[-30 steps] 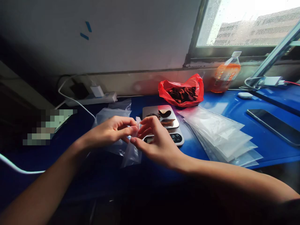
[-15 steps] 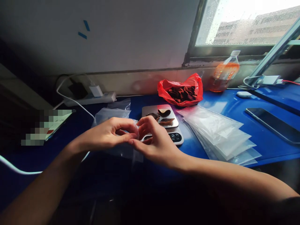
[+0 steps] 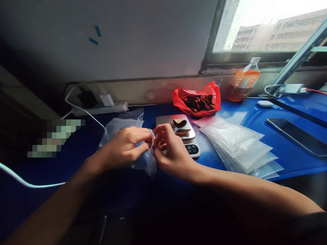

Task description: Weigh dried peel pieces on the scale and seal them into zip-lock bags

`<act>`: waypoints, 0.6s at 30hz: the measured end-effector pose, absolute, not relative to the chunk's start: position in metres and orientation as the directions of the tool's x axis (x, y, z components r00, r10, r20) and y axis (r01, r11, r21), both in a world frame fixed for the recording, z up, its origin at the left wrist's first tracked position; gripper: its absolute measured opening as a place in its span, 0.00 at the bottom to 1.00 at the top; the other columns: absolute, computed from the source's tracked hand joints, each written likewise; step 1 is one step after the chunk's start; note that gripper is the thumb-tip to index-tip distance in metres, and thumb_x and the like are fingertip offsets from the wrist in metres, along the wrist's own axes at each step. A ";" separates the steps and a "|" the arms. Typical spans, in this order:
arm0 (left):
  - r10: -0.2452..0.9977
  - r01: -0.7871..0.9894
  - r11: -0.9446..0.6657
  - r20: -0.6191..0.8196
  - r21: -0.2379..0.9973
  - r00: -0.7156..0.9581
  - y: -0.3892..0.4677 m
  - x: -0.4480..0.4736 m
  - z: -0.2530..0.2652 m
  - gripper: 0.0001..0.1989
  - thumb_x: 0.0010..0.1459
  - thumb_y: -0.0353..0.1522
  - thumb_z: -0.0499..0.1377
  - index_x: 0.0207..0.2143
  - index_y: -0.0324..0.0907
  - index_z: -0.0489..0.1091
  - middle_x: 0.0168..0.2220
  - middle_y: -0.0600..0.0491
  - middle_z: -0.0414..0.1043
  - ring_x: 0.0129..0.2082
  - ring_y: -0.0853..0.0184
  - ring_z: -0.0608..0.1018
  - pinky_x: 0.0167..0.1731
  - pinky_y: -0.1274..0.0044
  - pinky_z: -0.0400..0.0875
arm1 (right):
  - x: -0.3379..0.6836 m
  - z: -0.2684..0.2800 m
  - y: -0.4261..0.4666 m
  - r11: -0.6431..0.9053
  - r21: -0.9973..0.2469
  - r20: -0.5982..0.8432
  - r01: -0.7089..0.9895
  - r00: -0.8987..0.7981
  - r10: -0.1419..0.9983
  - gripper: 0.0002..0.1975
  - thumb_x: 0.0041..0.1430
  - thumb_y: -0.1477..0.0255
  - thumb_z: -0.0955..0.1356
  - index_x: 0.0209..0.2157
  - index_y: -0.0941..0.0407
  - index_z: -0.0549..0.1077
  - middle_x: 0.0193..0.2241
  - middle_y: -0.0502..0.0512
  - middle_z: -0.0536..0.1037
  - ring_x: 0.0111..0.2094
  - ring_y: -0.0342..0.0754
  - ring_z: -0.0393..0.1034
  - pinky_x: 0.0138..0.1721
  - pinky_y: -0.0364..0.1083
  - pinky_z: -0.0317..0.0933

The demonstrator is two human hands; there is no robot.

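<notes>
My left hand (image 3: 127, 144) is closed on a clear plastic bag (image 3: 151, 163), which hangs thin and crumpled from its fingertips. Against the bag's other side, my right hand (image 3: 175, 156) has its fingers curled, thumb and fingertips at the upper edge. Just behind the right hand is a white kitchen scale (image 3: 195, 136) with a metal top and round buttons. Dark, curled dried pieces (image 3: 180, 123) lie on that top, some hidden by my fingers. A red plastic bag (image 3: 217, 99) stands open behind the scale, holding many more such pieces.
Clear plastic bags (image 3: 240, 146) lie fanned out right of the scale, and others (image 3: 112, 127) lie behind my left hand. A phone (image 3: 297, 136), an orange drink bottle (image 3: 244, 83) and a white earbud case (image 3: 265, 103) are at right. A power strip (image 3: 117, 106) runs along the wall.
The plastic bag has come up between my hands and shows more below the fingers. My left hand has shifted slightly right, and the right thumb has drawn back from the left fingertips.
</notes>
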State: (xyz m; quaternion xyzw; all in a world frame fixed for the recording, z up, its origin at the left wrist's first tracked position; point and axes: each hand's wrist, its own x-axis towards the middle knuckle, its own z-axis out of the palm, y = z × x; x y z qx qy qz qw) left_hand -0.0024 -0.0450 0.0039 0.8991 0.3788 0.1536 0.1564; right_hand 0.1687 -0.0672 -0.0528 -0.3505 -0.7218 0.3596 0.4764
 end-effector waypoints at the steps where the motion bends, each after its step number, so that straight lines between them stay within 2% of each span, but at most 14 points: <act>1: 0.729 0.627 -0.669 0.187 0.400 0.658 -0.046 -0.001 0.004 0.12 0.57 0.33 0.50 0.25 0.41 0.69 0.27 0.53 0.72 0.29 0.66 0.72 0.32 0.75 0.63 | 0.169 -0.053 -0.068 0.516 -0.844 0.459 0.146 -0.303 0.835 0.17 0.52 0.79 0.63 0.43 0.52 0.57 0.32 0.48 0.69 0.30 0.43 0.67 0.31 0.43 0.61; 5: 0.759 0.614 -0.646 0.302 0.454 0.576 -0.049 0.001 0.006 0.14 0.56 0.34 0.50 0.19 0.41 0.66 0.21 0.54 0.68 0.24 0.67 0.69 0.30 0.75 0.61 | 0.173 -0.046 -0.069 0.607 -0.772 0.546 0.188 -0.292 0.785 0.14 0.51 0.80 0.62 0.39 0.52 0.58 0.31 0.48 0.68 0.28 0.42 0.65 0.29 0.42 0.59; 9: 0.817 0.636 -0.576 0.338 0.514 0.467 -0.048 -0.004 0.009 0.12 0.52 0.34 0.52 0.18 0.41 0.64 0.21 0.55 0.67 0.24 0.67 0.69 0.28 0.75 0.61 | 0.178 -0.042 -0.065 0.685 -0.597 0.630 0.417 -0.285 0.723 0.09 0.53 0.80 0.61 0.34 0.53 0.65 0.29 0.50 0.69 0.28 0.43 0.63 0.30 0.44 0.57; 11: 0.816 0.633 -0.577 0.329 0.516 0.476 -0.048 -0.006 0.008 0.12 0.53 0.34 0.52 0.18 0.42 0.62 0.19 0.56 0.63 0.22 0.68 0.66 0.27 0.74 0.59 | 0.178 -0.044 -0.064 0.696 -0.480 0.648 0.534 -0.319 0.692 0.10 0.57 0.78 0.61 0.38 0.53 0.70 0.33 0.53 0.71 0.30 0.45 0.63 0.31 0.45 0.58; 13: 0.788 0.640 -0.616 0.360 0.459 0.500 -0.050 -0.006 0.006 0.13 0.53 0.34 0.51 0.17 0.42 0.58 0.18 0.56 0.59 0.21 0.69 0.63 0.26 0.74 0.57 | 0.176 -0.047 -0.067 0.681 -0.375 0.622 0.629 -0.374 0.688 0.12 0.61 0.73 0.63 0.46 0.53 0.72 0.39 0.57 0.73 0.34 0.48 0.65 0.32 0.46 0.60; 16: 0.722 0.658 -0.680 0.447 0.323 0.528 -0.055 -0.003 0.004 0.12 0.54 0.32 0.51 0.18 0.43 0.56 0.19 0.55 0.59 0.22 0.68 0.63 0.26 0.73 0.57 | 0.173 -0.051 -0.071 0.667 -0.258 0.592 0.699 -0.431 0.681 0.25 0.60 0.66 0.68 0.58 0.56 0.67 0.48 0.65 0.71 0.42 0.55 0.66 0.35 0.50 0.64; 18: 0.710 0.675 -0.681 0.479 0.282 0.516 -0.058 -0.001 0.004 0.12 0.54 0.32 0.50 0.18 0.43 0.56 0.20 0.55 0.61 0.22 0.68 0.63 0.26 0.72 0.57 | 0.173 -0.052 -0.071 0.670 -0.234 0.613 0.705 -0.428 0.665 0.30 0.60 0.65 0.68 0.63 0.55 0.62 0.52 0.67 0.68 0.46 0.57 0.65 0.38 0.53 0.65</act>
